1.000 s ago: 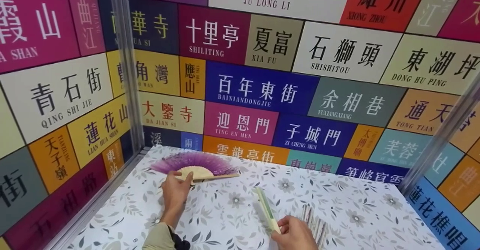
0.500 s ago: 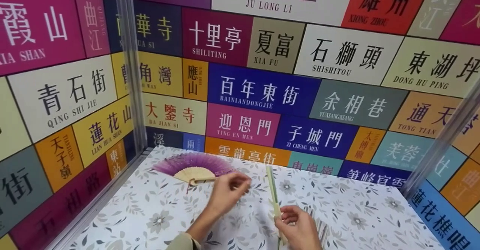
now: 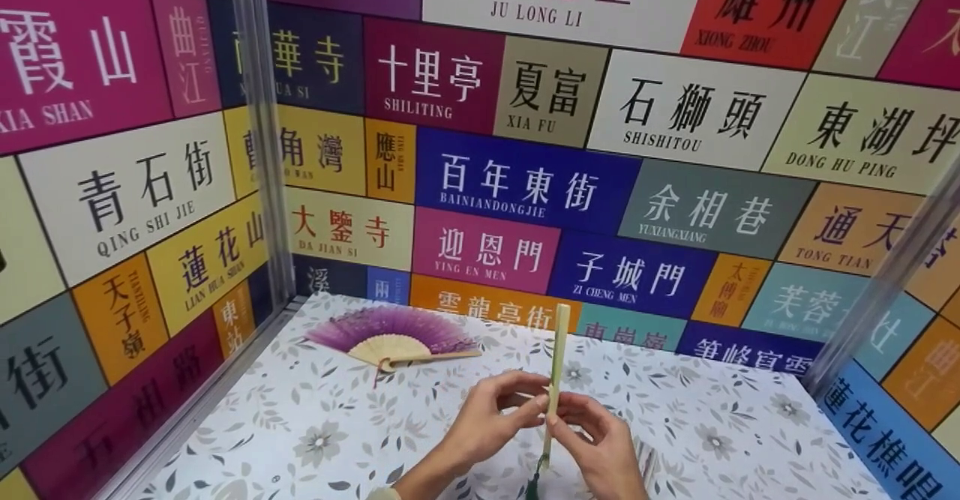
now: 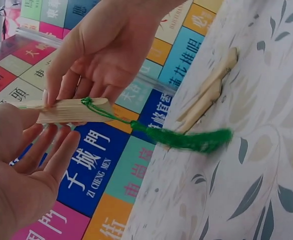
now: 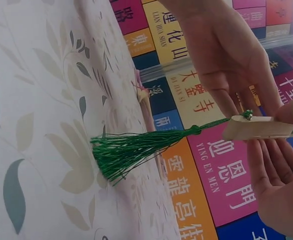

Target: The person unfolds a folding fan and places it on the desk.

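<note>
A folded hand fan (image 3: 560, 342) with pale wooden ribs and some green stands upright between my two hands above the table. My left hand (image 3: 491, 421) pinches it from the left. From the other side my right hand (image 3: 600, 440) pinches it too, thumb against the ribs. A green tassel (image 4: 191, 139) hangs by a cord from the fan's lower end and shows fully in both wrist views. Spread open at the back left of the table lies a purple fan (image 3: 397, 331) with a pale wooden base; neither hand touches it.
A white tablecloth (image 3: 322, 440) with grey leaves and flowers covers the table. More folded fans (image 4: 209, 95) lie on it, mostly hidden behind my right hand in the head view. Panels with coloured name signs (image 3: 525, 178) enclose the table's back and sides.
My left hand has left the purple fan and moved right to take hold of the folded fan. My right hand has lifted that fan and turned it upright.
</note>
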A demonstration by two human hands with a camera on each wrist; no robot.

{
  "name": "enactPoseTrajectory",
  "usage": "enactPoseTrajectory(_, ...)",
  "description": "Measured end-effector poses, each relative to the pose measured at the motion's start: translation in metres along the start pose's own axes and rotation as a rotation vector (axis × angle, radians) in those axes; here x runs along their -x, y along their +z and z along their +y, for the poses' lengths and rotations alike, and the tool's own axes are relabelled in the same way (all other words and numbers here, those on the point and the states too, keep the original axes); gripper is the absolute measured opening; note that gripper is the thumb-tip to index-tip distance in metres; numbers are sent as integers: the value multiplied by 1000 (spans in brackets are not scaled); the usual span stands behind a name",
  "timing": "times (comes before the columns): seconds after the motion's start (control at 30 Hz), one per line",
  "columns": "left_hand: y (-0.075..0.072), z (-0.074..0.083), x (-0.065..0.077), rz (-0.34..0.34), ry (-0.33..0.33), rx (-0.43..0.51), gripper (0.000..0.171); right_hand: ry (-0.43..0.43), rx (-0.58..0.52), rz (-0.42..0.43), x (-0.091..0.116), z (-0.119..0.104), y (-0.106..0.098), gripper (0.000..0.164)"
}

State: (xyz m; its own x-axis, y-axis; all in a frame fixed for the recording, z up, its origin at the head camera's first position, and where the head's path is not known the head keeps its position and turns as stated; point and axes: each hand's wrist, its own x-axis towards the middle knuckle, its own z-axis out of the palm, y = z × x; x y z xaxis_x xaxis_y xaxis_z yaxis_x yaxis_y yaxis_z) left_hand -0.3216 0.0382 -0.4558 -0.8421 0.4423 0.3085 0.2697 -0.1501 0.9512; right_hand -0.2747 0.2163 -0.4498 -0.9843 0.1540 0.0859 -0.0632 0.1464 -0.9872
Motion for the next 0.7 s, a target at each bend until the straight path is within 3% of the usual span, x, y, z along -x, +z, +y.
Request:
enactPoseTrajectory(0.27, 2, -3, 0, 32, -77, 281, 31, -8, 2, -7, 1, 1, 0, 46)
enactPoseTrajectory(0.7, 3, -8, -1, 76, -73, 368, 29, 77, -80, 68, 2, 0, 0, 45)
